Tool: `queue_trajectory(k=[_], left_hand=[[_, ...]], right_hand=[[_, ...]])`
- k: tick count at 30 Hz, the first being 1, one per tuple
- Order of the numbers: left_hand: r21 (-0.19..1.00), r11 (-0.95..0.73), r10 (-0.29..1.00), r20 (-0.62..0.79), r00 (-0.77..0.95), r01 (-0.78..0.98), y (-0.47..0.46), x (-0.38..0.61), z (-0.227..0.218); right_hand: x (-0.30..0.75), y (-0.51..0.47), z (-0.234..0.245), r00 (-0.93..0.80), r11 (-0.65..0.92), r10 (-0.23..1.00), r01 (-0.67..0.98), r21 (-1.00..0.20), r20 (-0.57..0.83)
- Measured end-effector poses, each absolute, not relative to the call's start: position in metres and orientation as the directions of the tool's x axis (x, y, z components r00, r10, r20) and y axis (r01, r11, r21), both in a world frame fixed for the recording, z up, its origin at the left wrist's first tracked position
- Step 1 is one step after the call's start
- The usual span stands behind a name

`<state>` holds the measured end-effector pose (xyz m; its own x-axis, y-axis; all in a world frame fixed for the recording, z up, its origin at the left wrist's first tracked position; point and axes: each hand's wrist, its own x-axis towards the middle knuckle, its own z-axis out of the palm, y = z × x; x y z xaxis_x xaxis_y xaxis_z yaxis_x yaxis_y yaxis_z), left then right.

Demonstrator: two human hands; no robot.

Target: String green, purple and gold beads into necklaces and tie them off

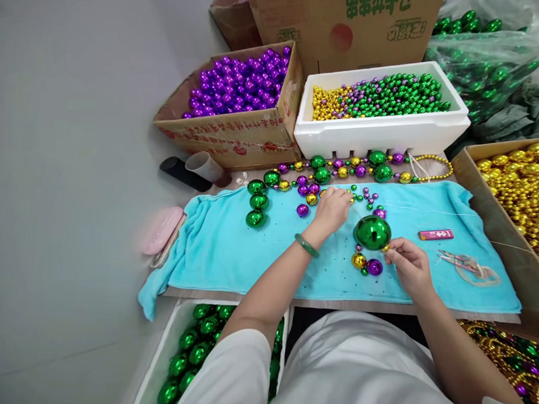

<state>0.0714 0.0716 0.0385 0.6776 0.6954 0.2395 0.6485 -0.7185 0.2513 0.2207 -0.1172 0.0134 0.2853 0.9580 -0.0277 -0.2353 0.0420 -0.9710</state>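
Hands flank the large shiny green ball [372, 232]: the right hand [406, 262] pinches the gold-and-purple bead strand [372, 267] beside it, and the left hand [334, 211] closes on loose small beads [367, 194] beyond it. A slack pinch might unthread everything.

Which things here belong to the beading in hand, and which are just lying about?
In use: left hand on the loose small beads; right hand at the big green ball; bead strand; turquoise towel.
Lying about: pink case; paper cup; small red item; scissors.
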Motion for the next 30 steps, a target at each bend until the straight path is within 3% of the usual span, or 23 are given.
queue_trajectory(k=[3, 6, 14, 18, 21, 23, 25, 26, 28, 30], left_hand=[[0.164, -0.803, 0.596, 0.181, 0.783, 0.573, 0.082, 0.106, 0.035], [0.14, -0.813, 0.581, 0.143, 0.801, 0.565, 0.094, 0.134, 0.032], [0.051, -0.873, 0.486, 0.0, 0.874, 0.485, 0.102, 0.171, 0.023], [0.065, -0.866, 0.5, 0.172, 0.849, 0.496, 0.094, 0.159, 0.036], [0.294, -0.826, 0.563, 0.395, 0.726, 0.48, 0.085, 0.132, 0.049], [0.608, -0.694, 0.704, 0.459, 0.543, 0.386, 0.076, 0.108, 0.058], [0.911, -0.386, 0.88, 0.316, 0.356, 0.144, 0.065, 0.084, 0.065], [0.983, -0.184, 0.934, 0.18, 0.308, -0.016, 0.059, 0.074, 0.068], [0.941, 0.164, 0.949, -0.069, 0.307, -0.295, 0.049, 0.056, 0.074], [0.829, 0.332, 0.923, -0.188, 0.335, -0.451, 0.04, 0.043, 0.078]], right_hand=[[0.219, -0.122, 0.013, 0.196, 0.023, 0.98, -0.243, -0.97, -0.025], [0.213, -0.123, 0.012, 0.144, -0.006, 0.989, -0.241, -0.971, -0.042], [0.215, -0.123, 0.009, 0.156, -0.011, 0.986, -0.26, -0.966, -0.054], [0.224, -0.121, 0.01, 0.21, 0.028, 0.977, -0.254, -0.967, -0.026], [0.23, -0.12, 0.01, 0.3, 0.057, 0.954, -0.243, -0.968, -0.02], [0.231, -0.119, 0.009, 0.358, 0.059, 0.933, -0.245, -0.968, -0.034], [0.23, -0.117, 0.008, 0.391, 0.045, 0.918, -0.251, -0.967, -0.059], [0.229, -0.117, 0.007, 0.395, 0.032, 0.916, -0.253, -0.967, -0.073], [0.225, -0.115, 0.008, 0.386, 0.0, 0.917, -0.248, -0.969, -0.099], [0.221, -0.114, 0.009, 0.367, -0.03, 0.923, -0.229, -0.973, -0.115]])
